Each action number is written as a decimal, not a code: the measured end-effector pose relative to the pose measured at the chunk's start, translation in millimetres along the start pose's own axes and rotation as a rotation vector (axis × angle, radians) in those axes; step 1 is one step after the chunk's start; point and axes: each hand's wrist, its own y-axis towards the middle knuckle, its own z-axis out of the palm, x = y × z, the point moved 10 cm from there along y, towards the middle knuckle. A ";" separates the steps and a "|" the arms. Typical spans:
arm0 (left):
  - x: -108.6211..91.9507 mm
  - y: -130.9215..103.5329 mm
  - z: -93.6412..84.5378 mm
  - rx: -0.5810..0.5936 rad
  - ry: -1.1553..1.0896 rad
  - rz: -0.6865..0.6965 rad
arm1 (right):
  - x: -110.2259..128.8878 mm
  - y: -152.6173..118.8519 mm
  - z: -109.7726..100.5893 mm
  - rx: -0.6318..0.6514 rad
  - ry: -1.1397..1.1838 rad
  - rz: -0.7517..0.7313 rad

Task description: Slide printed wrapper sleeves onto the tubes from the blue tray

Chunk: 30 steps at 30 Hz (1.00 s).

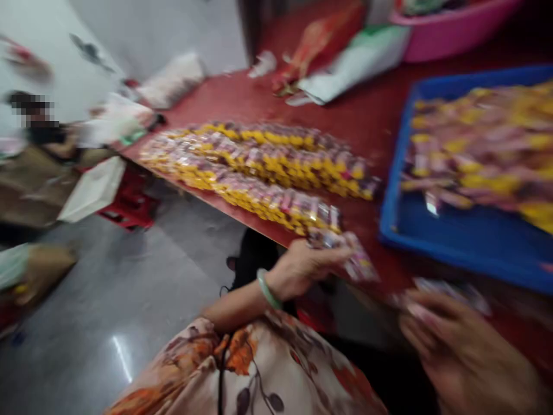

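Note:
My left hand, with a pale green bangle at the wrist, is closed on small clear-wrapped packets at the front edge of the red table. Just beyond it, long rows of similar packets with yellow ends stretch away to the left. At the lower right, my right hand is blurred, its fingers drawn together in a pinch. Clear plastic shows right behind those fingers; whether they grip it is hard to make out. A blue tray of loose yellow and pinkish pieces lies beyond the right hand.
At the back of the red table lie a white-and-green bag and a red bag, near a pink basin. To the left are a red stool, a white lid-like panel, cardboard boxes and a seated person.

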 end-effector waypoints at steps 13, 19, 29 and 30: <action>41.5 25.2 60.0 0.372 -0.046 -0.272 | 90.2 -54.9 21.2 -0.436 -0.637 -0.582; 49.9 22.4 74.8 0.407 -0.083 -0.344 | 106.6 -76.4 34.7 -0.588 -0.923 -0.823; 50.9 18.6 73.5 0.416 -0.049 -0.288 | 103.6 -84.0 33.4 -0.614 -0.981 -0.859; 50.1 18.3 72.3 0.412 -0.030 -0.266 | 103.5 -83.9 33.4 -0.617 -0.979 -0.868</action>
